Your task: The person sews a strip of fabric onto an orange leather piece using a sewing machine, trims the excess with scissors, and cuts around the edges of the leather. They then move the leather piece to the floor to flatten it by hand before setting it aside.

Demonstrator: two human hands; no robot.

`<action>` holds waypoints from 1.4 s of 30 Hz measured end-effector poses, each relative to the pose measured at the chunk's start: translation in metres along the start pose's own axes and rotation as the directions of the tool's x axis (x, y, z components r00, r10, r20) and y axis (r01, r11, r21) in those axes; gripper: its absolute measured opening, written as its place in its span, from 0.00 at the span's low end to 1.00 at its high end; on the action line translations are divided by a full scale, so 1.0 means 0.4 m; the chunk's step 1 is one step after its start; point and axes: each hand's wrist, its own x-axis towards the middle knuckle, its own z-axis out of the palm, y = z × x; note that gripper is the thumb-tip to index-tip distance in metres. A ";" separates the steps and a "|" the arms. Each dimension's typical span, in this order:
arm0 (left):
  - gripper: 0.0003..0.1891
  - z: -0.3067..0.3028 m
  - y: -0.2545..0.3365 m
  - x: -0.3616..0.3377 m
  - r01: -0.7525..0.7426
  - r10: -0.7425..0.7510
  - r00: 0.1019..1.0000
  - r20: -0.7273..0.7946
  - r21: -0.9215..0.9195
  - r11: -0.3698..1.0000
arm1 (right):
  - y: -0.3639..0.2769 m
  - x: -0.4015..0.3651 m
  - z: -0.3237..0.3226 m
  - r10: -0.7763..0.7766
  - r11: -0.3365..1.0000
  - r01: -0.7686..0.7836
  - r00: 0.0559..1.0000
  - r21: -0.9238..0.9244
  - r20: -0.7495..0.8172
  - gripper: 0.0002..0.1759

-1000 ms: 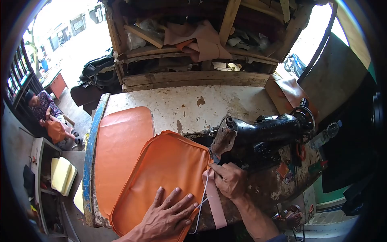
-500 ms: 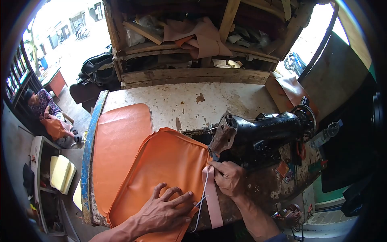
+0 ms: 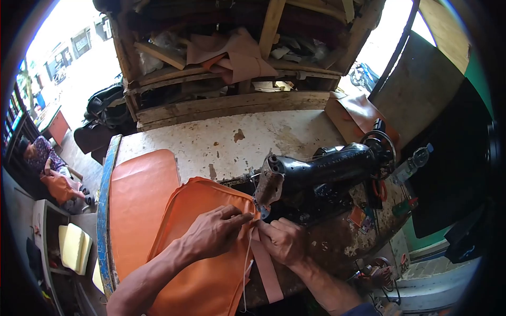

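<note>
An orange vinyl cover (image 3: 203, 268) lies on the worn white table (image 3: 263, 137), its right edge at the needle of a black sewing machine (image 3: 316, 174). My left hand (image 3: 213, 231) rests on the cover, fingertips pinching its edge just left of the needle. My right hand (image 3: 282, 239) grips a pink strip (image 3: 266, 276) and a thin white cord (image 3: 245, 263) right below the machine's head. The strip and cord hang over the table's front edge.
A second orange sheet (image 3: 134, 205) lies flat at the table's left, by the blue edge (image 3: 104, 210). Wooden shelves (image 3: 232, 58) with fabric scraps stand behind. A seated person (image 3: 45, 163) is far left. Yellow foam pads (image 3: 71, 245) sit on a low shelf.
My left hand has slid from the cover's lower middle up to its edge by the needle. The view has shifted, so everything sits lower and further left.
</note>
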 end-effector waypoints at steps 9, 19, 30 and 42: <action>0.21 0.051 0.017 0.001 -0.066 0.071 0.990 -0.119 0.043 0.997 | 0.011 -0.005 0.007 -0.059 0.998 0.060 0.998 0.009 -0.032 0.13; 0.25 0.042 0.009 0.000 -0.087 0.085 0.996 0.015 0.148 0.985 | -0.008 -0.033 -0.004 -0.055 0.998 0.054 0.998 -0.039 -0.025 0.13; 0.27 0.052 -0.004 0.000 -0.104 0.102 0.995 0.021 0.156 0.982 | -0.097 -0.073 -0.021 0.115 0.993 -0.115 0.993 0.019 -0.006 0.17; 0.25 0.061 -0.018 0.000 -0.143 0.146 0.989 -0.002 0.160 0.977 | -0.191 -0.112 -0.011 0.567 0.024 -0.769 0.536 0.638 0.625 0.22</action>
